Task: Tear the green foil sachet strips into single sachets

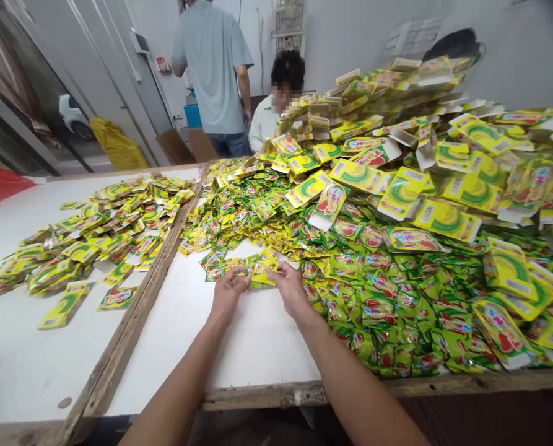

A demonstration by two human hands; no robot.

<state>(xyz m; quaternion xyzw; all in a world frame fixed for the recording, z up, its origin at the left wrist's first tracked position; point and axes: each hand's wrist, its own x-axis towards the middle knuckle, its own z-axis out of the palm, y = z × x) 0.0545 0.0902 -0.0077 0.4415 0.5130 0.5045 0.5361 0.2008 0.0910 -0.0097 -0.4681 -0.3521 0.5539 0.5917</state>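
Yellow-green printed sachets (pixel 259 269): pinched in my left hand (pixel 228 287) and right hand (pixel 288 287). Apparent step: gathering; next move likely calls for light, even grip.

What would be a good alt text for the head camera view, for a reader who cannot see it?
A person's left hand and right hand hold small green-and-yellow packets over a white table. Heaped packets and yellow boxes cover its right side; more boxes lie left of a wooden strip. Beyond, a standing person faces away.
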